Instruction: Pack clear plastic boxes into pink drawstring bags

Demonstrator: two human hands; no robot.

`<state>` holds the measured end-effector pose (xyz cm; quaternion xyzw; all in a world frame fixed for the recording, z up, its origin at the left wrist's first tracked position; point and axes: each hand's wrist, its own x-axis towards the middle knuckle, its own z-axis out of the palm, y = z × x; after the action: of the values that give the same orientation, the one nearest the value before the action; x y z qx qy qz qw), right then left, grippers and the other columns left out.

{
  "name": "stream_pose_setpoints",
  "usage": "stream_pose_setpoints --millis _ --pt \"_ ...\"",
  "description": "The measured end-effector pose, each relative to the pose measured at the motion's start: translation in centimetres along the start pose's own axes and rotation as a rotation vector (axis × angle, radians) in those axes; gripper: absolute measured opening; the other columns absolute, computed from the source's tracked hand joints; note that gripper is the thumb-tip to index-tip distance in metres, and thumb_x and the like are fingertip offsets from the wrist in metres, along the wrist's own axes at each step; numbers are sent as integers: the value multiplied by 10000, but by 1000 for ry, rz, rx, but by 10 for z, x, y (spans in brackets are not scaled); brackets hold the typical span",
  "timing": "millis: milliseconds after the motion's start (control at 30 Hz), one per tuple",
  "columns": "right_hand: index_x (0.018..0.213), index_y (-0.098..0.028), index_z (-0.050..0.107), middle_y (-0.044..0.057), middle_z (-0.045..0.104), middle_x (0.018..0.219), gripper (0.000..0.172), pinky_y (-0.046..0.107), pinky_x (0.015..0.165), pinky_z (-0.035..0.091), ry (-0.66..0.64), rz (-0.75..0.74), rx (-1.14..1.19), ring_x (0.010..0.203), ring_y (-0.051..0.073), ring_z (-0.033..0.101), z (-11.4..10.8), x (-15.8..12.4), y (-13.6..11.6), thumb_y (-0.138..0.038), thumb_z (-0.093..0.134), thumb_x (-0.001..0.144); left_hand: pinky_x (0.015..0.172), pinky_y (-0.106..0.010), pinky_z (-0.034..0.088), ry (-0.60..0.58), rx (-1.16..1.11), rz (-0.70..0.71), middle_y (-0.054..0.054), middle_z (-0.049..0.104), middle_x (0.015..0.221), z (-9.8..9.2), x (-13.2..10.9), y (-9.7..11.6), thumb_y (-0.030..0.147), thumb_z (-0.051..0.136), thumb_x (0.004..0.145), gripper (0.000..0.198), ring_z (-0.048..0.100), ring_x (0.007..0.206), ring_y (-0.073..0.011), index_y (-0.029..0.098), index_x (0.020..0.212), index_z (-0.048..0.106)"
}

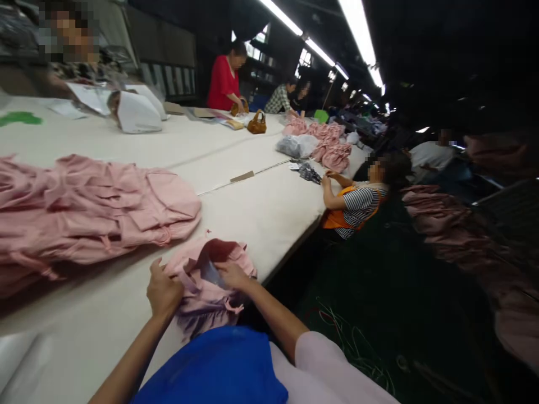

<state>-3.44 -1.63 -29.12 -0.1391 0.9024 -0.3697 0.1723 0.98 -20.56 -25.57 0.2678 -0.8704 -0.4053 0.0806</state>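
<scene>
A crumpled pink garment lies at the near edge of the long cream table. My left hand is closed on its left side, gripping a fold of the fabric. My right hand rests on top of the same garment with its fingers pinched on a small grey-blue piece at its opening; I cannot make out what that piece is. A big pile of pink garments lies on the table just left of and beyond my hands.
A person in a striped top sits at the table's right edge further along. More pink garments, a clear bag and a brown handbag lie at the far end. People stand behind the table. The dark floor lies to the right.
</scene>
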Motion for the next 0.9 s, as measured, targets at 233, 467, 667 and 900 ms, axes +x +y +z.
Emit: stream_pose_setpoints --millis 233,467,667,900 --pt "1417 -141 510 169 537 1400 660 338 1002 393 211 155 -214 1268 277 481 -57 45 22 -216 701 789 956 -422 499 -10 -184 -123 -111 700 1112 -24 20 -30 275 715 638 845 668 940 -264 192 1424 417" --pt "838 -164 732 61 692 767 454 261 643 311 173 57 -185 689 145 539 -48 34 -29 -497 460 985 1055 -445 463 195 -204 69 -176 521 1379 -69 -12 -4 306 647 699 680 521 1271 -294 130 1341 509" --pt "775 -182 719 7 618 660 381 247 582 255 211 -20 -16 606 112 447 -52 28 -63 -447 517 961 1095 -447 426 49 123 828 -185 612 1254 -31 -62 37 184 486 912 246 539 1256 -282 124 1088 646" --pt "677 -135 669 -16 477 561 350 230 555 265 209 51 272 574 97 404 -52 34 -67 -346 539 924 948 -719 389 -249 412 204 -334 95 1574 36 -15 20 445 620 843 864 233 1389 -590 230 1570 207"
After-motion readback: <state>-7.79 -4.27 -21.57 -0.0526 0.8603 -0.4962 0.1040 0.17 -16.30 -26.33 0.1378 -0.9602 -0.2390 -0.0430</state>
